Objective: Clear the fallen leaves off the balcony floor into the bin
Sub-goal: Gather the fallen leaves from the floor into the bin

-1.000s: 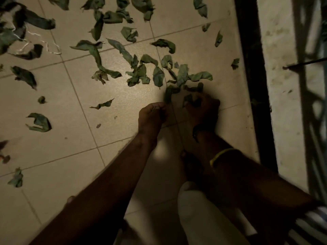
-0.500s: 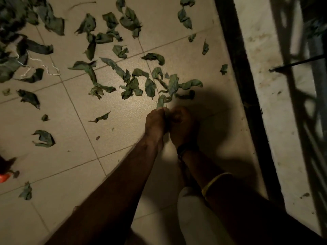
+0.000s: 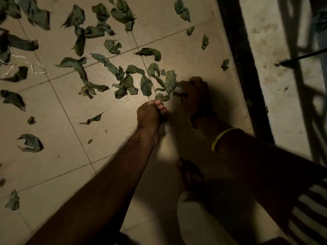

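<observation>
We note a beige tiled floor (image 3: 53, 161) with thin grout lines running diagonally. Lighting is dim and warm, brightest at centre; corners fall dark. Along the right runs a dark strip (image 3: 242, 68), beyond it a pale stained ledge (image 3: 269, 82) crossed by railing shadows. A white string (image 3: 26, 65) lies upper left.

Dark green leaves (image 3: 113, 68), curled and crumpled, lie scattered over the pale tiled floor (image 3: 53, 156), thickest along the far side and the middle. One cluster (image 3: 168, 85) sits right at the fingers of both hands, some of it gathered in their grip. A few single leaves lie apart to the left, one small sliver (image 3: 92, 119) alone on a tile.
</observation>
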Action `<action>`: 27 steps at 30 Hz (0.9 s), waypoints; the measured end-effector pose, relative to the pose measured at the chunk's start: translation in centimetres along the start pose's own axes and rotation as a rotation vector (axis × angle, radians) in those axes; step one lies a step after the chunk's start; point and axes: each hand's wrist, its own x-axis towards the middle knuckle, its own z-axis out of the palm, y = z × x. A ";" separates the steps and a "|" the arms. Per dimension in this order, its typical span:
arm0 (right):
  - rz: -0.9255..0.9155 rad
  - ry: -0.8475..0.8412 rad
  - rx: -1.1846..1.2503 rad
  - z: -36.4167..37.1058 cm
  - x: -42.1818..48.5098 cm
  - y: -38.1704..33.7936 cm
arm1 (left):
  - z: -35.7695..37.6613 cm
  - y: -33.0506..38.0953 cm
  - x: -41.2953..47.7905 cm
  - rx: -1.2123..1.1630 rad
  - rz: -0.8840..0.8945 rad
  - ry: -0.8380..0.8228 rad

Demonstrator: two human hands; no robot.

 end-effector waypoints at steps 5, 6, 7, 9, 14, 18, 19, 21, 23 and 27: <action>0.228 0.044 0.190 0.6 -1.8 -0.4 | -1.0 -0.7 0.0 0.051 0.016 0.030; 0.265 0.063 0.290 0.5 -2.8 -1.0 | -0.9 -0.4 -0.2 0.076 0.015 0.043; 0.287 0.066 0.383 0.2 -4.0 -2.1 | -0.9 -0.2 -0.4 0.099 0.010 0.056; 0.301 0.033 0.559 0.1 -6.4 -4.9 | -0.8 0.4 -0.8 0.168 -0.005 0.066; 0.252 -0.023 0.658 -0.2 -8.7 -9.1 | -1.2 1.7 -1.6 0.341 -0.029 -0.048; 0.199 -0.129 0.706 -1.1 -8.0 -9.3 | -3.1 2.9 -0.2 0.463 0.072 0.115; 0.193 -0.061 0.646 -1.3 -7.5 -9.2 | -3.6 3.0 0.3 0.478 0.075 0.141; 0.217 0.062 0.477 -1.1 -5.5 -8.5 | -4.6 3.0 0.6 0.470 0.066 0.171; 0.189 0.024 0.349 -0.7 -2.9 -8.1 | -5.5 2.6 1.2 0.469 0.090 0.206; 0.031 -0.171 0.220 1.8 -0.4 -8.6 | -6.8 1.3 3.0 0.569 0.124 0.175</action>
